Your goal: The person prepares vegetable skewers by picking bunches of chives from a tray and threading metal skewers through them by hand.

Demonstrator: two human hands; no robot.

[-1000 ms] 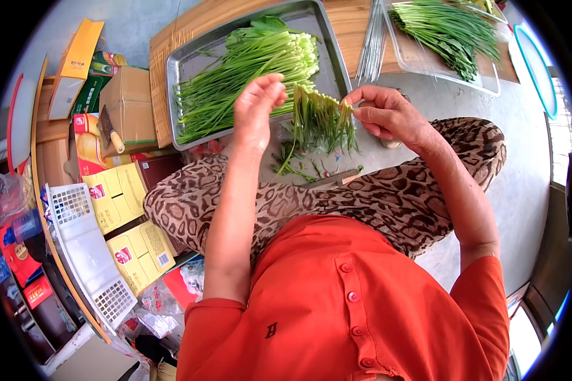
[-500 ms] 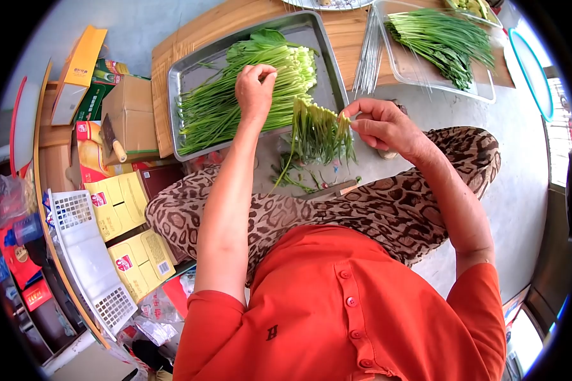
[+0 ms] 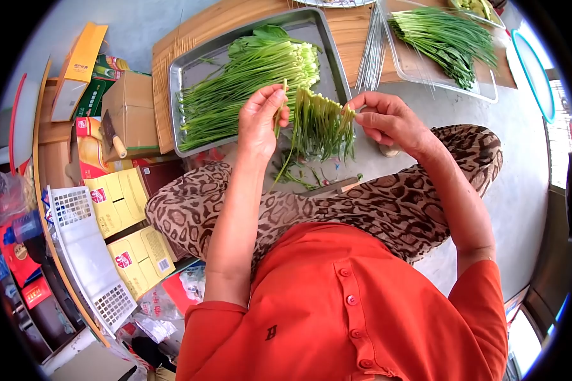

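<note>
My left hand (image 3: 262, 120) pinches a single chive stalk (image 3: 279, 109) upright between thumb and fingers. It is just over the near edge of a metal tray (image 3: 334, 63) with a thick pile of chives (image 3: 235, 95) in it, their pale cut ends to the right. With thumb and forefinger, my right hand (image 3: 391, 124) holds one end of a hanging row of chives (image 3: 324, 124). The row is bunched side by side along its top, as if on a thin skewer, though the skewer itself is hard to make out. The row's left end lies close to my left hand.
A bundle of metal skewers (image 3: 373, 51) lies beside the tray on the wooden table (image 3: 343, 25). A clear plastic bin (image 3: 448, 92) holds more chives. Below are trimmings and a knife (image 3: 346, 185). Cardboard boxes (image 3: 130, 108) and another knife (image 3: 113, 134) are at left.
My left hand has come back from above the pile toward the hanging row, now with a stalk in its fingers. My right hand stays nearly in place with the row.
</note>
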